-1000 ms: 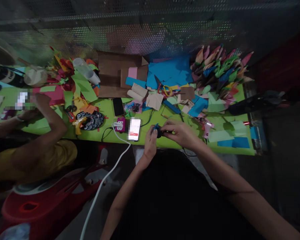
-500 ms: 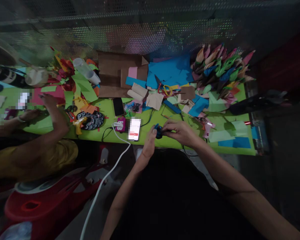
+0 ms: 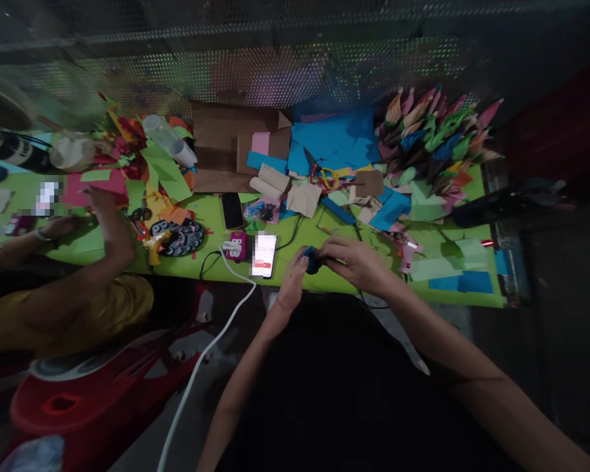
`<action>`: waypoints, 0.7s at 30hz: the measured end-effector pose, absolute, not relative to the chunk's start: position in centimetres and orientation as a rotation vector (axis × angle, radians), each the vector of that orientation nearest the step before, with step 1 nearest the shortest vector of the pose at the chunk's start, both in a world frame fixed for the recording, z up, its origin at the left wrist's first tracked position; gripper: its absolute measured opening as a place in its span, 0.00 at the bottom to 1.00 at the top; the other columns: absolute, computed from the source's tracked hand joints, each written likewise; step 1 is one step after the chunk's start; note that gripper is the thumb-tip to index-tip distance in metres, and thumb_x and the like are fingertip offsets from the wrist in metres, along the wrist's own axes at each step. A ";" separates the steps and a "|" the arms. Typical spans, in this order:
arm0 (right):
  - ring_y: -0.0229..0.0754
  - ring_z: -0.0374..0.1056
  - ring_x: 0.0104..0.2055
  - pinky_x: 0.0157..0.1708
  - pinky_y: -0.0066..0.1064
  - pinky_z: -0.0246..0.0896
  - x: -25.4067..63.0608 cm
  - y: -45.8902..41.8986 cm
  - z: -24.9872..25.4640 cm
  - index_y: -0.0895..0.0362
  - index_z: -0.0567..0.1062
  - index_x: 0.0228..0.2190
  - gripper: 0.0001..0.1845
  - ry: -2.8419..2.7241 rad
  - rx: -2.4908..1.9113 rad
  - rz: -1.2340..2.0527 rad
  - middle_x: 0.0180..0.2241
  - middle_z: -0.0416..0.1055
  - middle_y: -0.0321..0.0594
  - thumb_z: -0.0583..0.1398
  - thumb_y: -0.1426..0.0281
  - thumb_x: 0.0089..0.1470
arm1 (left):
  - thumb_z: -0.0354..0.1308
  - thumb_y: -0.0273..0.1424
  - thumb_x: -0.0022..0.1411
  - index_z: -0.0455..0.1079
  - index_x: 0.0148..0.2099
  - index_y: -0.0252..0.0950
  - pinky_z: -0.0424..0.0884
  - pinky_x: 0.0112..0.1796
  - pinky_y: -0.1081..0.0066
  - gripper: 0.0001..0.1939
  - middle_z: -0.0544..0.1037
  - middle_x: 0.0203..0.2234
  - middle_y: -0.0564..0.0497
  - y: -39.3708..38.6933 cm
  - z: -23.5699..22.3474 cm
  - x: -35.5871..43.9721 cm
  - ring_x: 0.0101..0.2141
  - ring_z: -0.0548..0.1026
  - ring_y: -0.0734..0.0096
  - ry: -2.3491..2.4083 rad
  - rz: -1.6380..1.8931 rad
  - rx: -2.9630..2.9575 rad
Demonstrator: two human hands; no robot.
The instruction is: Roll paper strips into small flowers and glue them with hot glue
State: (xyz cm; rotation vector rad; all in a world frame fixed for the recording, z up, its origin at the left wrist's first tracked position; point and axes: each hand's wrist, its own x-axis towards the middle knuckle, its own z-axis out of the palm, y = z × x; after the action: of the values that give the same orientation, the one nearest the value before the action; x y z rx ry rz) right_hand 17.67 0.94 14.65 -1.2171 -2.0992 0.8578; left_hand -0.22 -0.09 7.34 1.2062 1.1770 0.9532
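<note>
A small, dark blue curled paper piece [image 3: 311, 259] is between my two hands, just above the table's front edge. My left hand [image 3: 295, 278] is closed on its left side, with the thumb lying along it. From the right, my right hand [image 3: 351, 261] reaches in with fingers pinched at the piece's dark right edge. The fingertips partly hide the piece, so its exact shape cannot be made out. Left of my hands lies a lit phone [image 3: 264, 255]. On the right a pink glue gun [image 3: 407, 255] rests on the green table cover [image 3: 295, 229].
Twisted paper flowers [image 3: 437, 131] stand in a bunch at the back right. Blue sheets [image 3: 334, 141], scissors [image 3: 330, 177] and brown cardboard [image 3: 216, 144] lie at the back. A white cable [image 3: 216, 341] runs from a purple socket block [image 3: 236, 246]. A co-worker's hand [image 3: 96, 196] is at left.
My hands stay in nearly the same place, with the blue paper piece turned slightly between my fingers. The co-worker's hand at left has shifted a little.
</note>
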 end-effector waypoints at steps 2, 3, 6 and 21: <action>0.43 0.71 0.39 0.38 0.32 0.63 17.7 0.9 14.7 0.54 0.79 0.38 0.13 -2.072 -1.225 0.855 0.37 0.75 0.43 0.55 0.76 0.61 | 0.47 0.60 0.64 0.72 0.46 0.37 0.73 0.48 0.59 0.32 0.79 0.42 0.43 0.0 7.5 -0.2 0.44 0.76 0.59 1.124 0.947 1.210; 0.43 0.72 0.40 0.39 0.32 0.63 17.7 0.8 14.8 0.54 0.79 0.39 0.12 -2.045 -1.226 0.862 0.37 0.75 0.43 0.56 0.75 0.61 | 0.47 0.60 0.63 0.72 0.45 0.37 0.73 0.47 0.60 0.32 0.78 0.41 0.44 0.1 7.5 -0.2 0.43 0.75 0.60 1.105 0.947 1.211; 0.43 0.72 0.40 0.39 0.33 0.65 17.7 0.6 14.9 0.54 0.79 0.41 0.09 -1.910 -1.229 0.894 0.37 0.76 0.43 0.58 0.73 0.62 | 0.47 0.60 0.63 0.72 0.43 0.38 0.73 0.45 0.61 0.31 0.78 0.39 0.45 0.1 7.2 -0.1 0.41 0.75 0.61 1.108 0.968 1.190; 0.43 0.74 0.38 0.37 0.32 0.66 18.0 0.8 14.1 0.53 0.80 0.37 0.12 -1.959 -1.226 0.750 0.36 0.76 0.43 0.57 0.76 0.60 | 0.51 0.59 0.62 0.74 0.46 0.36 0.70 0.51 0.59 0.31 0.79 0.43 0.45 0.7 7.9 0.8 0.46 0.74 0.59 1.079 0.901 1.066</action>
State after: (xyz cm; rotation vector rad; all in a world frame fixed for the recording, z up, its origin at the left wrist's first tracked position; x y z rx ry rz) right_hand 17.99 0.77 14.08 -1.2259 -1.9589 0.7504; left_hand 0.80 0.71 7.94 1.0664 1.0787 0.9007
